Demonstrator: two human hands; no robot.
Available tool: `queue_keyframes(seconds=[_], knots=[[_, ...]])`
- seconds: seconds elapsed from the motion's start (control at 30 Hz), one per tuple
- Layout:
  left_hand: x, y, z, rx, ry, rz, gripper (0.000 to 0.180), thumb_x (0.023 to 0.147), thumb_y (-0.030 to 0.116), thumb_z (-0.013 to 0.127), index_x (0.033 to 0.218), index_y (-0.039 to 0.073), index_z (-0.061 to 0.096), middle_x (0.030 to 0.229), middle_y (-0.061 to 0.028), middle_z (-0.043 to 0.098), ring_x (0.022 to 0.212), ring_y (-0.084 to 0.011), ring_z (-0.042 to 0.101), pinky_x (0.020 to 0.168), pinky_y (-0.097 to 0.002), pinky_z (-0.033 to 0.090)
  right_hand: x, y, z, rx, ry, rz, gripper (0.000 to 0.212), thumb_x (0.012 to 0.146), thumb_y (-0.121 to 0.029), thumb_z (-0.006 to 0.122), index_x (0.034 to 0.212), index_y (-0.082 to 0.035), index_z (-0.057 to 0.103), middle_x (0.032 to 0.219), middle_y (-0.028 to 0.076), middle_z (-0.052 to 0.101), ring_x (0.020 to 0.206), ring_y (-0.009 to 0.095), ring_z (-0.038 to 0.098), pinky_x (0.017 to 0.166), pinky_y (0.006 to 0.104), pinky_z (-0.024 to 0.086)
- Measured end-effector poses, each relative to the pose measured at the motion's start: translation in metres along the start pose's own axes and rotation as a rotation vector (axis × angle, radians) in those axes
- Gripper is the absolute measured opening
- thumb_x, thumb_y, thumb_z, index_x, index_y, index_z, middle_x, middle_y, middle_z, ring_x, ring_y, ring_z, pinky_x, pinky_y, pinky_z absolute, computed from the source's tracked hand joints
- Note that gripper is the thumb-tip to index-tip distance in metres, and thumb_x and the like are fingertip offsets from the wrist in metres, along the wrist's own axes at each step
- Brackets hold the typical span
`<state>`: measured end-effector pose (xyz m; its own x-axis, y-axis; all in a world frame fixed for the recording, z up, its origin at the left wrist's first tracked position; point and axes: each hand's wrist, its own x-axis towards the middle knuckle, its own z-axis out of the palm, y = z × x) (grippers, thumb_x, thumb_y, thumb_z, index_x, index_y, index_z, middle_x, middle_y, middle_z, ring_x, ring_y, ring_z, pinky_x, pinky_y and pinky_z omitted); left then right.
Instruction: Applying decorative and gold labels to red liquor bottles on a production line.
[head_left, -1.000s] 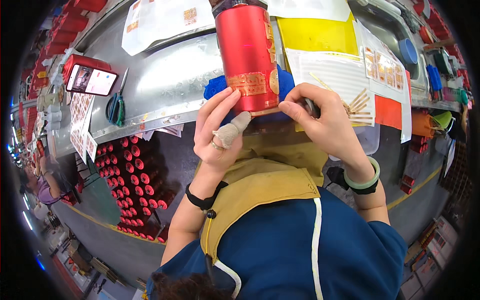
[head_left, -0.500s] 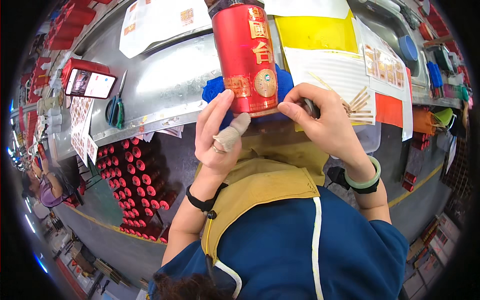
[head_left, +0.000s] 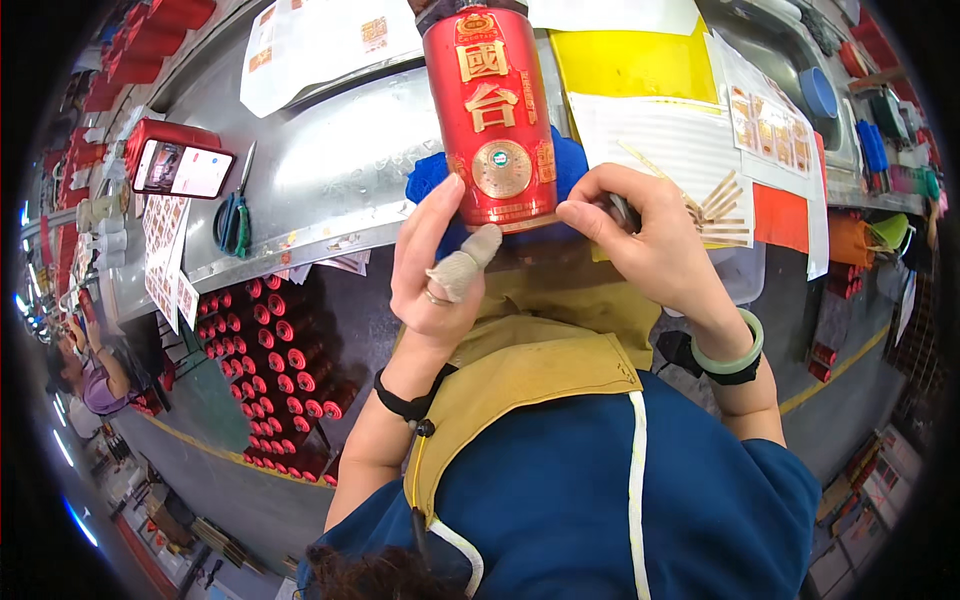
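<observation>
A red bottle (head_left: 492, 130) with raised gold lettering and a round gold medallion lies on a bundled blue cloth (head_left: 570, 160), its base toward me. A thin gold band (head_left: 520, 227) runs along the base edge. At the base's left side, the fingers of my left hand (head_left: 437, 260) close against the bottle; one digit wears a pale cover, and a ring shows. My right hand (head_left: 640, 225) is curled at the base's right edge, thumb tip against the bottle. Inside its fingers sits a small dark object (head_left: 622, 212) whose kind I cannot make out.
Gold strips (head_left: 715, 205) lie on white paper to the right, beside a yellow sheet (head_left: 635, 70) and label sheets (head_left: 770, 125). Leftward on the metal table are scissors (head_left: 232, 220) and a phone (head_left: 185, 168). Red-capped bottles (head_left: 275, 370) stand below. Another person (head_left: 95, 370) is far left.
The bottle has turned about its length, so the lettering and medallion have shifted left and more label shows on the right. Both hands stay nearly in place.
</observation>
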<state>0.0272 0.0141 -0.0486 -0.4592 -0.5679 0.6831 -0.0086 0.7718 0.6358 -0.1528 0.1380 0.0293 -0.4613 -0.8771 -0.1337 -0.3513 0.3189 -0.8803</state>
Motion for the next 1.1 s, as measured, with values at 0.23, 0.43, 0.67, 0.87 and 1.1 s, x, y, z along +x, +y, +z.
queue_keyframes(seconds=[0.23,0.43,0.67,0.87,1.1], knots=[[0.023,0.017,0.0,0.076,-0.113,0.148,0.027,0.08,-0.002,0.081,0.106,0.006,0.079,0.127,-0.0148,0.069,0.12,-0.0355,0.065,0.097,-0.0419,0.059,0.002,-0.001,-0.001,-0.01,-0.017,0.048,0.024,0.094,-0.022,0.075,0.089,0.002,0.07,0.07,0.011,0.064,0.061,0.02,0.056,0.061,0.0342,0.046],[0.004,0.0,0.001,-0.079,0.003,-0.051,0.034,0.079,-0.001,0.084,0.111,0.003,0.074,0.127,-0.0184,0.069,0.116,-0.037,0.069,0.096,-0.0433,0.06,0.001,-0.001,0.002,0.024,-0.011,0.003,0.021,0.096,-0.02,0.074,0.09,-0.001,0.069,0.068,-0.002,0.058,0.06,0.005,0.045,0.055,0.0254,0.036],[0.015,0.009,-0.001,0.227,-0.081,0.277,0.022,0.088,0.004,0.078,0.11,0.005,0.076,0.129,-0.0185,0.068,0.125,-0.0375,0.062,0.096,-0.0437,0.06,0.0,0.005,0.0,0.024,-0.011,0.01,0.02,0.096,-0.02,0.074,0.089,-0.001,0.069,0.068,-0.002,0.058,0.06,0.005,0.046,0.056,0.0247,0.038],[0.016,0.002,-0.002,0.02,-0.094,0.139,0.034,0.085,-0.001,0.08,0.116,0.001,0.068,0.127,-0.0172,0.069,0.117,-0.0365,0.067,0.096,-0.0446,0.059,0.0,-0.003,0.001,0.042,-0.018,0.055,0.025,0.094,-0.022,0.075,0.089,0.002,0.07,0.073,0.012,0.066,0.06,0.02,0.056,0.061,0.0345,0.046],[0.005,-0.005,-0.006,0.071,-0.051,0.187,0.043,0.083,-0.003,0.082,0.124,-0.002,0.067,0.138,-0.0203,0.061,0.12,-0.0375,0.065,0.103,-0.0454,0.053,0.001,0.002,0.001,0.039,-0.024,-0.006,0.02,0.097,-0.02,0.073,0.09,-0.001,0.069,0.069,-0.003,0.058,0.061,0.004,0.049,0.056,0.0241,0.039]])
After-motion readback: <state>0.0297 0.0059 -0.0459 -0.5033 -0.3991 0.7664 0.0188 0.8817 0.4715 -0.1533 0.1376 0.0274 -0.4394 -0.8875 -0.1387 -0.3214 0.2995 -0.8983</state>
